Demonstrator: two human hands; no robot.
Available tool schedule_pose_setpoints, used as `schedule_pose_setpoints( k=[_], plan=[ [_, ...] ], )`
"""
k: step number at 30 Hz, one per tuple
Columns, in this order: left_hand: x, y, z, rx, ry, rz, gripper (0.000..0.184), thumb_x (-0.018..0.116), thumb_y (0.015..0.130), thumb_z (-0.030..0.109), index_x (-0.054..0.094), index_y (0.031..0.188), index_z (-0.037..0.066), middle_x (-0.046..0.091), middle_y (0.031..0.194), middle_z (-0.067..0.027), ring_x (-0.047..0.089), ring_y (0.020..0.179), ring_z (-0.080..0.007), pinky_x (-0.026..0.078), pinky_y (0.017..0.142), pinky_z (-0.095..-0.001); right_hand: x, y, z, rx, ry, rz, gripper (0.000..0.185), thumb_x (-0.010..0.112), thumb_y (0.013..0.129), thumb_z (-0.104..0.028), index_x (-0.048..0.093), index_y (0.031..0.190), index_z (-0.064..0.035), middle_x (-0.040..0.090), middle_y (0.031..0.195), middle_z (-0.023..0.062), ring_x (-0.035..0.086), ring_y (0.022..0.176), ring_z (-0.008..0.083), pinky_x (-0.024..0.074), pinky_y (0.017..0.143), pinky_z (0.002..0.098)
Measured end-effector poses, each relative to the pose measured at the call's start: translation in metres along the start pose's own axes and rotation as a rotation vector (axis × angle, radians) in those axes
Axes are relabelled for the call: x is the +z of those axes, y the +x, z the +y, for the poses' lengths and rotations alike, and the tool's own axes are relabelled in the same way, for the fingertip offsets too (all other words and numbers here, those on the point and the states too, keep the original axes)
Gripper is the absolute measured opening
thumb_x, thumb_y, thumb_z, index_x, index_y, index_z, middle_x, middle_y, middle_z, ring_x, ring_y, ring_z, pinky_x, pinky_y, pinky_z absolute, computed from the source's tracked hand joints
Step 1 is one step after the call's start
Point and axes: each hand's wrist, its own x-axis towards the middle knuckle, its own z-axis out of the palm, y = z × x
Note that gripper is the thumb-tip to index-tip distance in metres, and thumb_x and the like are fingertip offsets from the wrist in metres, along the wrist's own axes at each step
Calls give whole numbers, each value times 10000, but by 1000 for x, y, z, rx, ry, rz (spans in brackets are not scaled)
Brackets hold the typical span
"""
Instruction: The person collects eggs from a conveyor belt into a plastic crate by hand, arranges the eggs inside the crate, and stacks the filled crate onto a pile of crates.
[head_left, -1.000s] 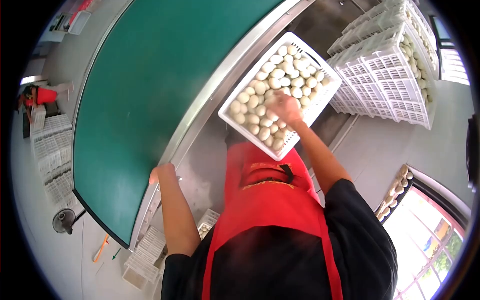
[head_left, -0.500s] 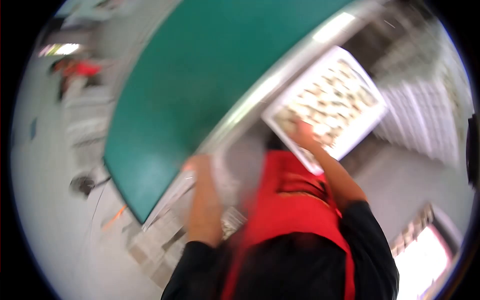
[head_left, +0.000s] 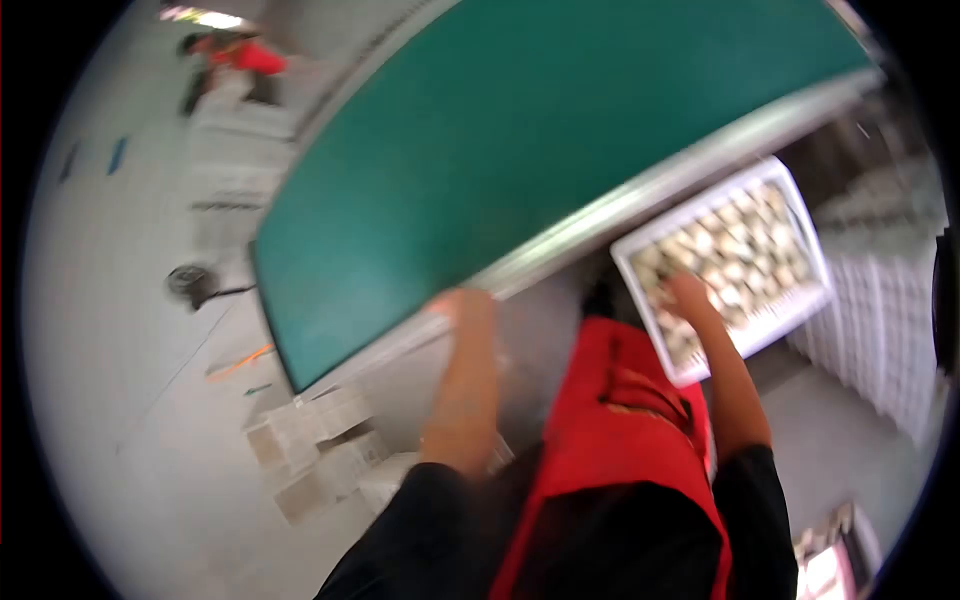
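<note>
A white plastic crate [head_left: 655, 338] stands beside the green work surface, tilted in my view and filled with many pale, roundish pieces [head_left: 745, 245] whose kind I cannot make out. My right hand [head_left: 686, 295] reaches into its near left part, fingers down among the pieces and blurred. At the metal edge [head_left: 570, 235] of the green surface [head_left: 430, 190], my left hand [head_left: 458, 303] rests against the rim. Its fingers are smeared and partly hidden, and no object shows in it.
White stacked trays or crates [head_left: 880, 320] rise right of the filled crate. Cardboard boxes [head_left: 325, 440] lie on the floor at lower left, near an orange strip [head_left: 240, 362] and a round dark fan-like object [head_left: 192, 285]. A person in red [head_left: 245, 58] is far left.
My view has turned, so the table edge, crate and both hands appear further right. My right hand stays in the crate's left part; my left hand stays at the metal edge.
</note>
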Motion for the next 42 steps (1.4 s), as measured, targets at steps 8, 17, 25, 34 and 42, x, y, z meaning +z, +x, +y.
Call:
schedule_pose_setpoints(
  k=[8, 17, 25, 34, 42],
  plan=[
    [3, 16, 4, 32, 307, -92, 482, 694, 899, 429, 720, 1306, 172, 644, 1427, -17, 628, 1272, -218, 489, 1040, -459, -29, -21, -33, 207, 273, -86, 439, 698, 863, -443, 734, 1145, -109, 746, 1053, 149, 705, 1001, 352, 553, 867, 456],
    [78, 144, 2, 120, 758, -353, 432, 709, 896, 419, 708, 1266, 197, 705, 1323, 6, 633, 1248, -183, 500, 1030, -357, 12, -9, -26, 377, 40, -17, 258, 646, 879, -338, 766, 848, -111, 745, 897, 114, 720, 905, 314, 555, 759, 448],
    [37, 74, 2, 96, 426, -146, 485, 793, 807, 447, 776, 1209, 178, 744, 1261, 6, 691, 1152, -158, 533, 968, -295, -31, -33, 21, 457, 298, 467, 187, 645, 882, -247, 740, 971, -113, 729, 836, 146, 713, 822, 376, 572, 756, 478],
    [37, 79, 2, 193, 634, -320, 460, 737, 865, 432, 758, 1250, 180, 703, 1340, -19, 673, 1204, -165, 523, 998, -315, -44, 0, -7, 594, 229, 252, 419, 713, 874, -376, 687, 1233, -160, 692, 1120, 141, 684, 1039, 355, 549, 894, 481],
    [35, 84, 7, 155, 665, -351, 447, 688, 911, 429, 721, 1292, 197, 684, 1368, -9, 643, 1248, -162, 501, 1031, -324, -39, 16, -15, 451, 177, 116, 343, 688, 832, -277, 699, 1157, -168, 657, 1085, 160, 681, 1023, 367, 558, 853, 482]
  ],
)
